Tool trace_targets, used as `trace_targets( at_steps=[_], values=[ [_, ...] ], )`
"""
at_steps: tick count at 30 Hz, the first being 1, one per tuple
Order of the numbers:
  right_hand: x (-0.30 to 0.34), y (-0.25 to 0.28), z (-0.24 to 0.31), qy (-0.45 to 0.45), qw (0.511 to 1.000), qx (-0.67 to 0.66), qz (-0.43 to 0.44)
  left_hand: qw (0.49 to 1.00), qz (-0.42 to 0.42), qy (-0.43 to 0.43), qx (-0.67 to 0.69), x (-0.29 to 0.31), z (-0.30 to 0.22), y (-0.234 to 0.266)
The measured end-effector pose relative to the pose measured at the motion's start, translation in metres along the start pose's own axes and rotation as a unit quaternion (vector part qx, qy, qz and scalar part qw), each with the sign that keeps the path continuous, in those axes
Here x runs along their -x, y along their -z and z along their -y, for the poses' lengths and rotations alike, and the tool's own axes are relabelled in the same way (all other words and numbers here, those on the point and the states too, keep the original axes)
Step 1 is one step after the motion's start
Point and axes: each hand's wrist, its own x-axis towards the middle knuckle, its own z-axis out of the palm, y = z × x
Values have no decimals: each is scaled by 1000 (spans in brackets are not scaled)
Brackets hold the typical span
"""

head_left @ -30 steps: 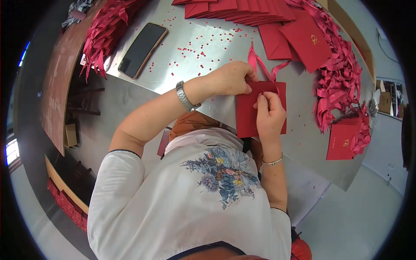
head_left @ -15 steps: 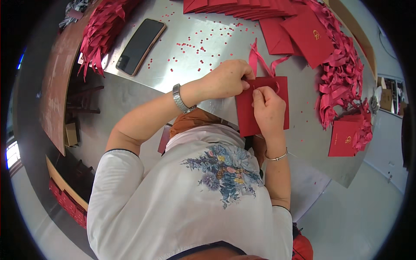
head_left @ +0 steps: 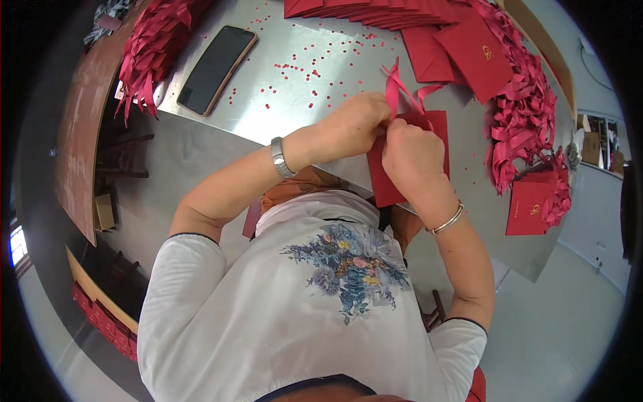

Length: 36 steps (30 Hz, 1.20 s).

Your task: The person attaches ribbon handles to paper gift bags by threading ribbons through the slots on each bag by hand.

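A red paper bag [head_left: 384, 179] lies flat at the table's near edge, under both hands. A pink ribbon [head_left: 393, 88] rises in a loose loop from the bag's top. My left hand [head_left: 355, 122] is closed in a pinch at the ribbon, by the bag's upper left corner. Beside it my right hand [head_left: 414, 155] is curled over the upper part of the bag, knuckles up, its fingers closed at the ribbon. The two hands meet at the fingertips, and what lies between them is mostly hidden.
On the metal table [head_left: 288, 110] lie a phone [head_left: 218, 69] and scattered red paper dots [head_left: 313, 72]. Red bags [head_left: 477, 63] are stacked at the back. Heaped ribbons [head_left: 526, 127] and more bags [head_left: 529, 206] line the right side. Another ribbon bunch [head_left: 151, 50] hangs at far left.
My right hand has turned and moved up toward my left fingertips, its elbow swinging outward to the right. The bag has shifted slightly up. My left hand stays nearly in place.
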Motion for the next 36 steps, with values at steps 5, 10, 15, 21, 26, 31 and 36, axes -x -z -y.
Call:
trace_targets(
  at_steps=[5, 10, 15, 21, 26, 31, 36],
  values=[
    [-13, -9, -18, -21, 982, -188, -12, 999, -30, 22, 33, 2, 7, 0],
    [-7, -6, -6, 20, 998, -38, -44, 999, -7, 17, 27, 1, 8, 5],
    [-6, -10, -27, 35, 990, -101, -90, 996, 0, 85, 24, -4, 7, 3],
    [12, -21, -31, -30, 933, -343, -110, 991, 30, 133, -5, -12, 3, 3],
    [14, -25, -28, -19, 950, -290, -113, 985, 23, 168, 22, -16, 0, 5],
    [8, -18, -23, -42, 971, -219, -81, 979, 50, 196, 11, -17, 1, 6],
    [-2, -18, -31, -45, 959, -275, -41, 984, 33, 174, 27, -14, -2, 7]
  ],
)
